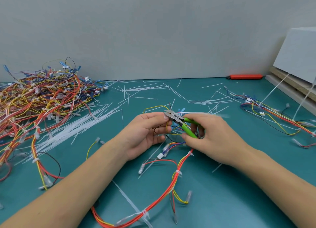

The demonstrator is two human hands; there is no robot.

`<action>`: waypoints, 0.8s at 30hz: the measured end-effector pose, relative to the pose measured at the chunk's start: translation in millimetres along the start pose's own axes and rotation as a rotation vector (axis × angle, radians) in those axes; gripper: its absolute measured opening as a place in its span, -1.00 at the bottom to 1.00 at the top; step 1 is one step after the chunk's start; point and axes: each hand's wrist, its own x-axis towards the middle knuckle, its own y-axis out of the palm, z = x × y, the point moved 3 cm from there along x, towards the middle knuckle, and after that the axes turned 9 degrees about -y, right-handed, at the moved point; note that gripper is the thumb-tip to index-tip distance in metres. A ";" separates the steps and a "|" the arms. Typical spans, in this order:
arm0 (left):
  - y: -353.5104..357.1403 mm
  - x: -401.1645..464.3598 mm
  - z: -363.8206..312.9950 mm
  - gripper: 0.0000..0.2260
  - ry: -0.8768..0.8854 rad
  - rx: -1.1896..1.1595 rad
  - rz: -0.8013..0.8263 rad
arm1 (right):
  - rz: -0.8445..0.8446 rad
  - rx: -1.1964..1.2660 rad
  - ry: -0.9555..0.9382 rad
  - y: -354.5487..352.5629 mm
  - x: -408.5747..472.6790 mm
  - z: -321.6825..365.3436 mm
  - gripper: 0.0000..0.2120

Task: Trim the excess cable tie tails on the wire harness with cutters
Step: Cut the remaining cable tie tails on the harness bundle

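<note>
While the left hand [147, 130] grips the wire harness [172, 174] at centre of the green mat [239, 185], the right hand [210, 135] clasps green-handled cutters [181, 122], blades meeting the harness. Harness pile [39, 101] far left; white box [301, 55] far right, contents unseen.

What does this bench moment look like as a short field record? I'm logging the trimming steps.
left hand: pinches harness wires at the cutter tip
right hand: grips green-handled cutters
cutter jaws: slightly parted, pointing left
harness ties: several white ties around red-yellow bundle
left of mat: tangled harness pile
mat: teal, strewn with cut tie tails
back edge: orange utility knife
</note>
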 end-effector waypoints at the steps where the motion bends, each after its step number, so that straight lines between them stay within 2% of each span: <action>1: 0.1 -0.3 0.1 -0.94 0.001 0.001 0.000 | 0.003 -0.004 0.005 0.8 0.3 1.2 -0.62; 9: -0.2 -0.4 -0.9 -0.90 -0.011 -0.020 0.042 | -0.018 0.010 -0.031 -3.2 0.3 1.9 -0.50; 17: -1.4 -0.1 -0.5 -0.90 -0.017 -0.036 0.066 | -0.011 0.017 -0.020 -3.2 0.8 -0.6 -0.52; 20: -0.9 0.3 -0.9 -0.90 -0.015 -0.035 0.055 | -0.011 0.029 -0.009 -2.7 0.7 0.3 -0.59; 24: -1.3 0.5 -0.6 -0.90 -0.016 -0.048 0.037 | -0.003 0.101 0.027 -3.2 1.8 -1.8 -0.83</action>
